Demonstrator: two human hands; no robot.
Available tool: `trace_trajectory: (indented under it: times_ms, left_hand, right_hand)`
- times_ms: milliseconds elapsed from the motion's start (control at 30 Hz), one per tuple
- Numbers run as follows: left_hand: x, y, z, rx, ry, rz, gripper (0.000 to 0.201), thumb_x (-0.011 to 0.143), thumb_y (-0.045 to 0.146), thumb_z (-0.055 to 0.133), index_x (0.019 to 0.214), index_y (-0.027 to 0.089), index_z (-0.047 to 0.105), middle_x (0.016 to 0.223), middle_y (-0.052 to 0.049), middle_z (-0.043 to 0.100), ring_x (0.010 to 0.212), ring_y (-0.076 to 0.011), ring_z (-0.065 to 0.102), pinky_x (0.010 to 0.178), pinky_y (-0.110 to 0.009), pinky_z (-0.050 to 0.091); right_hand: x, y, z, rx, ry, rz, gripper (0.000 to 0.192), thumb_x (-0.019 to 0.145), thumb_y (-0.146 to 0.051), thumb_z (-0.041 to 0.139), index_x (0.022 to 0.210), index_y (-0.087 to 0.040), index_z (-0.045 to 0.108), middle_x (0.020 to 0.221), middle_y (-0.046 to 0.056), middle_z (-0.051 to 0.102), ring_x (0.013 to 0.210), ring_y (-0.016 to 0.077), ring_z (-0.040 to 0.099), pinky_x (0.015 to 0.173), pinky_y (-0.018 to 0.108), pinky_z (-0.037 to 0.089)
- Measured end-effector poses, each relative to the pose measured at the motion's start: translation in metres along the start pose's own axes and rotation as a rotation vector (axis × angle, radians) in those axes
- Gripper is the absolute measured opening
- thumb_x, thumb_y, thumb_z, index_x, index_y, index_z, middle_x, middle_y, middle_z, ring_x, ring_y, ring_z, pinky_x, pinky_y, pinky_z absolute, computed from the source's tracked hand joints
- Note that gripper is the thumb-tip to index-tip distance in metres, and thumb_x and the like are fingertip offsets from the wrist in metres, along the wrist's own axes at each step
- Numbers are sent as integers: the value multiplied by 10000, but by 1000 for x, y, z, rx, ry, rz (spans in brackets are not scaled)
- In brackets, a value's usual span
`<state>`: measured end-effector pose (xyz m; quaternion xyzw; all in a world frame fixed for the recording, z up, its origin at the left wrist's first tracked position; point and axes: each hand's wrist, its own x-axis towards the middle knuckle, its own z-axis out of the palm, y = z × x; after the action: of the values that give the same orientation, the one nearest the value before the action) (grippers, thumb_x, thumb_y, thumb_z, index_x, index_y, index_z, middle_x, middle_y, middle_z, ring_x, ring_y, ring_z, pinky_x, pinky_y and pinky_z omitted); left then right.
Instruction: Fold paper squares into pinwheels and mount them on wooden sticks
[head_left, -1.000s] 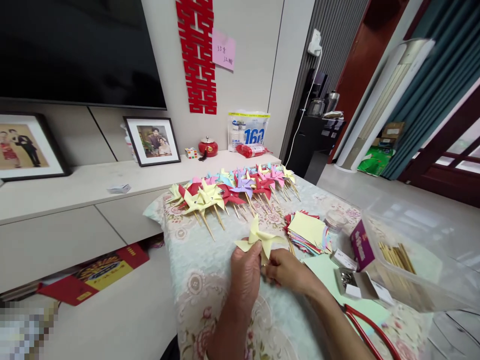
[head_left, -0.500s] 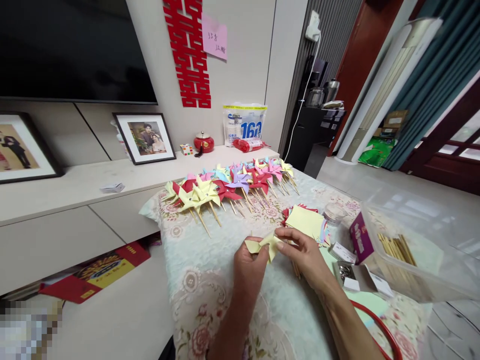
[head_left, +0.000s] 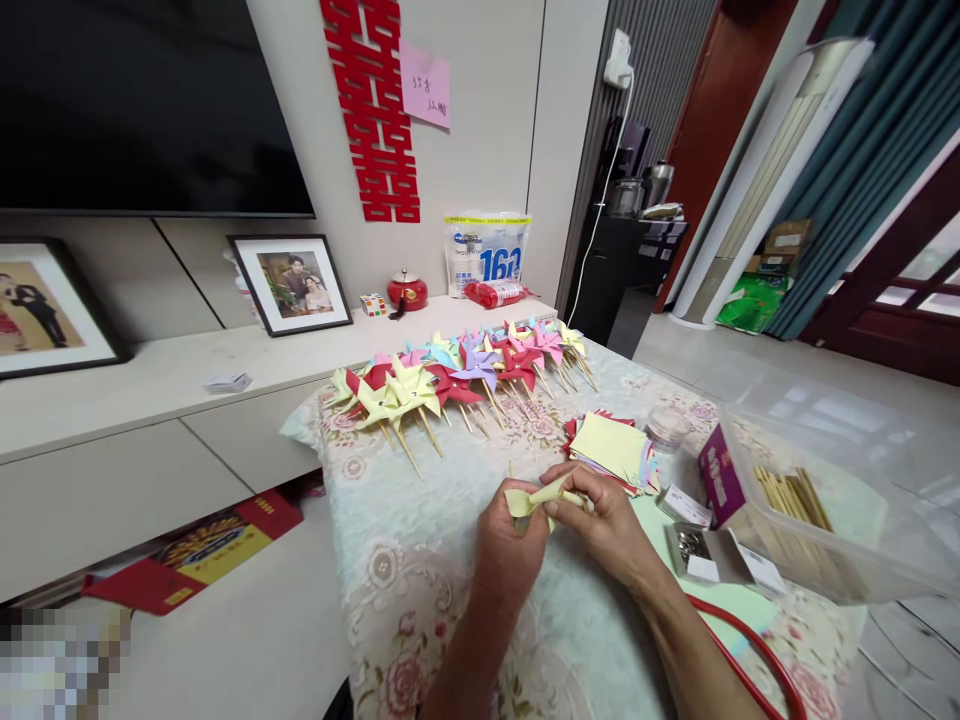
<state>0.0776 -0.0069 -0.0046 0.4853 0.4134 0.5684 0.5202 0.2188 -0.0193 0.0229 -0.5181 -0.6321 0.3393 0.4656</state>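
Observation:
Both of my hands hold one yellow paper pinwheel above the flowered tablecloth. My left hand grips it from below on the left. From the right, my right hand pinches its folded blades. A thin wooden stick pokes up just left of the paper. A row of finished pinwheels in yellow, red, purple, pink and blue lies on sticks across the far side of the table. A stack of coloured paper squares, yellow on top, sits just right of my hands.
A clear plastic bin with wooden sticks stands at the right, beside a purple box, a small open box of metal pins and a round clear container. Red-handled scissors lie near my right forearm. Behind the table runs a low cabinet.
The pinwheel stood up open on its stick; now it is lowered and partly folded between my hands. My right hand has moved up over its blades.

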Motion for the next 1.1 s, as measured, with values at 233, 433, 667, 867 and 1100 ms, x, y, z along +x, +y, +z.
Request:
trace_trajectory:
  times_ms: [233,433,667,867,1100]
  left_hand:
    - [3,11,-7,-435,54,-58,356,789,480,689,900,143,725,867,-123,764,867,-251,694,837,-342,503]
    - [4,17,-13,-636,50,-184,399,823,541,606,833,156,712,818,-128,770,874,-281,722,868,-411,514]
    - [-4,21,-9,-647,-175,-134,370,816,511,635,769,157,732,726,-126,764,863,-287,729,1104,-473,365]
    - [8,20,-16,-781,114,-155,257,731,420,749,690,172,695,674,-31,684,721,-185,673,881,-385,521]
    - [11,16,-13,-747,160,-310,411,562,329,899,887,128,748,779,-68,724,701,-176,680,719,-318,531]
  right_hand:
    - [-2,-6,-9,542,-1,218,325,713,-356,774,986,-187,723,911,54,723,837,225,635,778,326,470]
    - [-6,-10,-7,550,-302,387,369,646,-260,796,1003,-179,750,866,25,734,809,210,638,773,303,454]
    - [-9,-9,-4,419,-529,361,103,676,-226,771,745,-153,746,710,-29,663,661,128,548,645,220,386]
    - [-9,-9,-4,407,-529,381,222,673,-323,788,815,-157,741,722,-12,673,641,143,562,622,233,411]
    - [-10,-10,2,410,-613,381,223,673,-313,802,811,-151,736,729,-18,668,653,131,551,630,226,392]
